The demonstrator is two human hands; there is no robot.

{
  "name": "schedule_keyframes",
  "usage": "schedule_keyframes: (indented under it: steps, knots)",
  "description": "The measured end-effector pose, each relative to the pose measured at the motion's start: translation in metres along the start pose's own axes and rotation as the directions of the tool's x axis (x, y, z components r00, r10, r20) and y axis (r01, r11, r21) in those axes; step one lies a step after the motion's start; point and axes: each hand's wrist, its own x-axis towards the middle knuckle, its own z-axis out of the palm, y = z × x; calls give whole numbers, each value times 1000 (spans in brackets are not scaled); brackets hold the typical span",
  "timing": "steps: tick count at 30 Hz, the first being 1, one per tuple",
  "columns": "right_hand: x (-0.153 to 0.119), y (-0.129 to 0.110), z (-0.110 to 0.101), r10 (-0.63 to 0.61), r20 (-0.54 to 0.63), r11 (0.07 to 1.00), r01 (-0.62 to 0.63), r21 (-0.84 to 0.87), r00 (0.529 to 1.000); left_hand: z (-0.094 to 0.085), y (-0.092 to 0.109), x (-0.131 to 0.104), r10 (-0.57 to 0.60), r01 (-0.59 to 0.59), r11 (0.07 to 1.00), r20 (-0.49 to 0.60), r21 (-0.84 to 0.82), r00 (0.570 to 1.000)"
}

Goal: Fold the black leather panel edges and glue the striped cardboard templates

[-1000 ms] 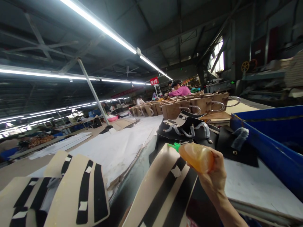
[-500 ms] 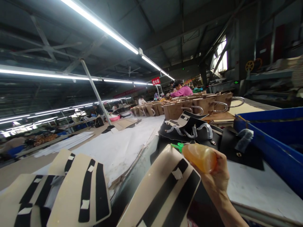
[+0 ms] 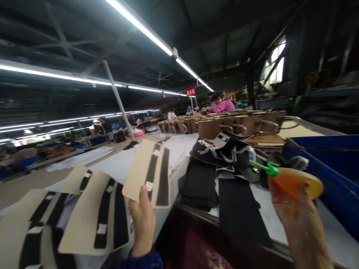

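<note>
My left hand [image 3: 143,220] pinches the lower edge of a beige panel [image 3: 140,164] with two dark strips and small white tabs on it. The panel is held up over the white-covered table. In my right hand [image 3: 294,213] is a squeeze bottle [image 3: 297,181] of amber liquid, tilted on its side, its green nozzle [image 3: 263,167] pointing left. Similar beige panels [image 3: 86,213] lie overlapping to the left of my left hand. Black pieces [image 3: 199,183] are stacked on the table between my two hands.
A blue bin [image 3: 328,149] stands at the right. Rows of brown bags [image 3: 210,129] with plastic-wrapped handles fill the table ahead. A person in a pink top [image 3: 224,106] bends over the far end. White sheets [image 3: 112,164] cover part of the left table.
The beige panel has moved left and away from me, with my left hand now visible on it. My right hand has carried the bottle to the right, its nozzle now off the panel.
</note>
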Motion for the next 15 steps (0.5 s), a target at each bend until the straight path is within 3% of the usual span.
schedule_keyframes:
  steps: [2,7,10,15]
  knots:
    - [18,5,-10,27,-114,999,-23,32,993,19,-13,23,21,-22,999,-41,-26,999]
    - [60,42,-19,172,-108,984,-165,71,979,46,-47,58,-2,6,999,-72,52,997]
    - [78,64,0,250,-91,964,-238,122,964,44,-53,51,-19,22,994,-26,107,999]
    - [116,79,56,261,-62,949,-245,198,963,22,-57,19,-9,4,996,55,84,998]
